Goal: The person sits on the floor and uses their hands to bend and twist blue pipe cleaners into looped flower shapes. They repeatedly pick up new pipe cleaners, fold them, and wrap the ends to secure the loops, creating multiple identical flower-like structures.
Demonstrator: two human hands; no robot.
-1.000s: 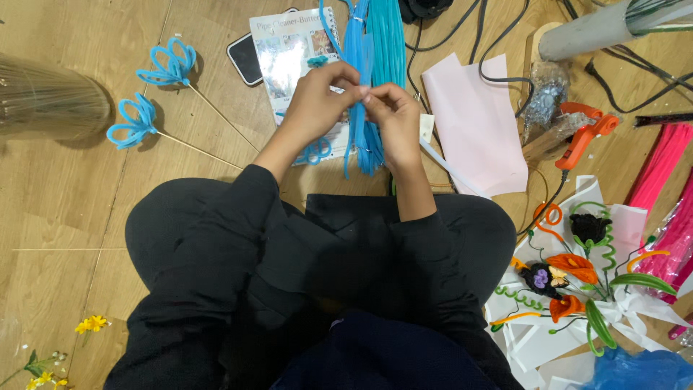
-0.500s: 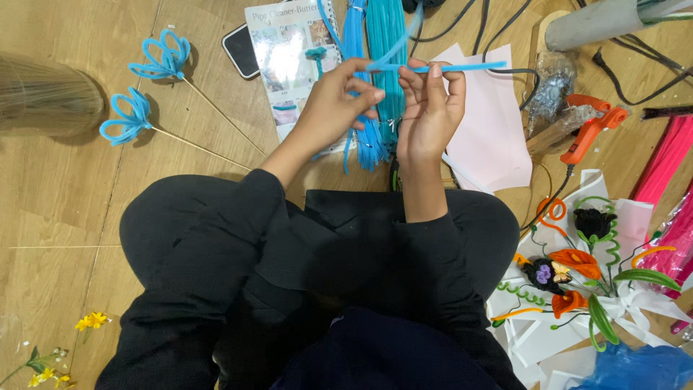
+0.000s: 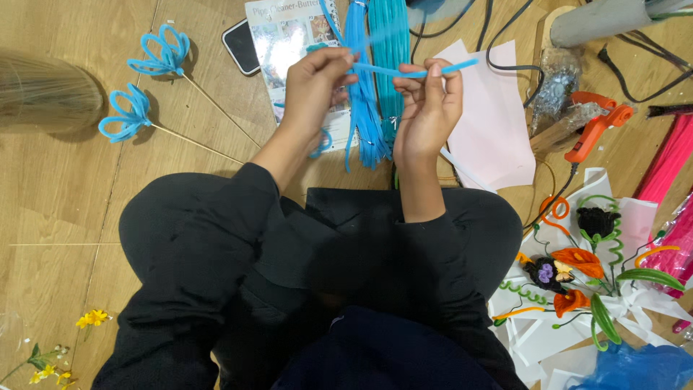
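My left hand (image 3: 317,83) and my right hand (image 3: 427,101) are raised over my black-clothed lap, and both pinch one light blue pipe cleaner (image 3: 404,71). It runs level between them, and its right end sticks out past my right fingers. Beneath the hands lies a bundle of blue and teal pipe cleaners (image 3: 375,79) on the wooden floor, next to a glossy instruction booklet (image 3: 289,43).
Two finished blue pipe-cleaner flowers on sticks (image 3: 162,56) (image 3: 128,115) lie at the left. A phone (image 3: 242,45), pink paper (image 3: 491,123), an orange glue gun (image 3: 595,126), cables, pink pipe cleaners (image 3: 668,159) and a bouquet of pipe-cleaner flowers (image 3: 577,278) crowd the right.
Both hands rose from the bundle holding a single blue pipe cleaner. They drew apart and stretched it out straight between them.
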